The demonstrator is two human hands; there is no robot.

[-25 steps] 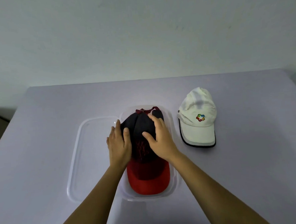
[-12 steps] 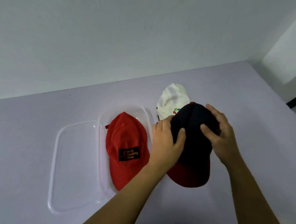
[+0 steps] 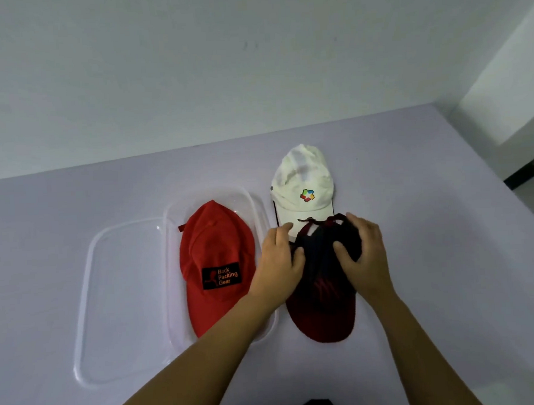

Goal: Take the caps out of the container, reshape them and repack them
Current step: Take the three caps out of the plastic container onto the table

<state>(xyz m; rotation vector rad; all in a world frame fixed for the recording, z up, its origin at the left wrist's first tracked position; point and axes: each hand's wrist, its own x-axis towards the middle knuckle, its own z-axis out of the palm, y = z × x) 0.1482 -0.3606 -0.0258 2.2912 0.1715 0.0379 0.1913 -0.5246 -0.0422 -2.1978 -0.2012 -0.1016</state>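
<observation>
1. The step in hand looks like reshaping. The dark cap (image 3: 323,292) with the red brim lies on the table (image 3: 448,254), just right of the container (image 3: 169,269), brim toward the person. Its back edge overlaps the brim of the white cap (image 3: 302,188).
2. Both hands grip its crown: the left hand (image 3: 278,263) curls round the left side and the right hand (image 3: 362,253) round the right, thumbs on top.
3. The red cap (image 3: 216,260) lies in the container, not yet taken out. The clear lid (image 3: 125,302) lies flat beside the container, on its left.
4. Next move, as I judge it: press and round out the soft crown evenly, then let go and reach for the red cap. Soft fabric dents easily, so gentle pressure suits.
</observation>
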